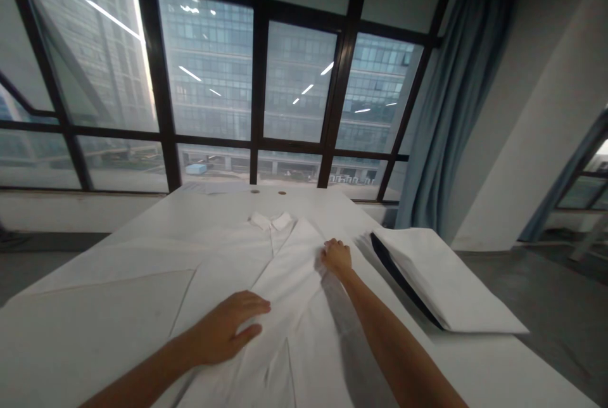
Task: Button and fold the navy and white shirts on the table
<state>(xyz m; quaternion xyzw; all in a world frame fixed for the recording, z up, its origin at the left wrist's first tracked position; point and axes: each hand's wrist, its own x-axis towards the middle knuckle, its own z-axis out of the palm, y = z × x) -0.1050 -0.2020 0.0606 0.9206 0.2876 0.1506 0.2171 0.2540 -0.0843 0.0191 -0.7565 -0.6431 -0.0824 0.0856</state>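
1. A white collared shirt (285, 284) lies in the centre and lower centre of the frame, spread on the white bench (503, 363), its collar (272, 222) towards the windows.
2. The work seems to me only partway: the shirt is laid out, but creases remain in the lower centre, and I see no finished folded shape.
3. The left hand (232, 324), lower centre-left, is open over the cloth with thumb apart; it seems to hold nothing.
4. The right hand (338, 257), right of centre, has bent fingers at the shirt's side; whether they pinch the cloth, I cannot tell.
5. A white flat bag (446, 281) with a dark inner edge lies at right, near the right forearm, and could limit space there.
6. Windows (299, 78) and a blue-grey curtain (441, 116) stand behind, in the upper frame.
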